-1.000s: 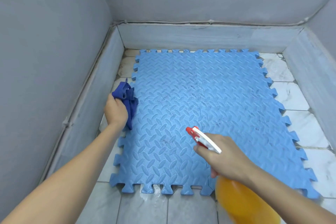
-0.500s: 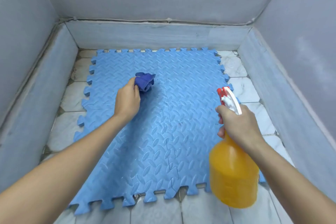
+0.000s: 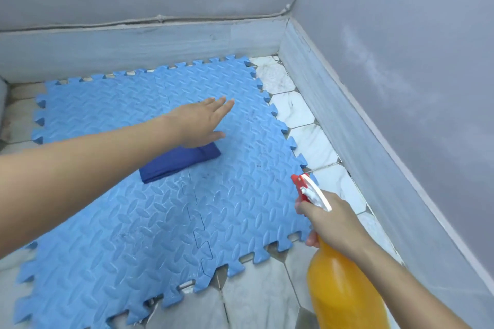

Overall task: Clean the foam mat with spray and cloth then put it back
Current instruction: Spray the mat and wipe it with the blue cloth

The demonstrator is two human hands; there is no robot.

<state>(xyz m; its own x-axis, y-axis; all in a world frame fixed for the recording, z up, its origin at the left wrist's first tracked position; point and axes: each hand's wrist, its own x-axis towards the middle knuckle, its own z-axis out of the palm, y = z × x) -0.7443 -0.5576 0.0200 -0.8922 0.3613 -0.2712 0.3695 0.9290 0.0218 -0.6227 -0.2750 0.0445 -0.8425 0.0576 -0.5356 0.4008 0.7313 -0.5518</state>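
A light-blue interlocking foam mat (image 3: 149, 222) lies flat on the tiled floor. A dark-blue cloth (image 3: 171, 164) lies spread on the mat's far middle. My left hand (image 3: 200, 123) reaches over the cloth with fingers straight, its palm at the cloth's far end. My right hand (image 3: 331, 222) grips the neck of an orange spray bottle (image 3: 344, 296) with a red and white trigger head, held over the mat's right front corner. The nozzle points toward the mat.
Grey walls and a pale skirting ledge (image 3: 347, 120) enclose the corner at the back and right. White marbled floor tiles (image 3: 312, 141) show along the mat's right edge and in front of it.
The view has swung right. My left hand went from gripping the bunched cloth to lying flat over it, spread out farther right on the mat. The bottle stays in my right hand.
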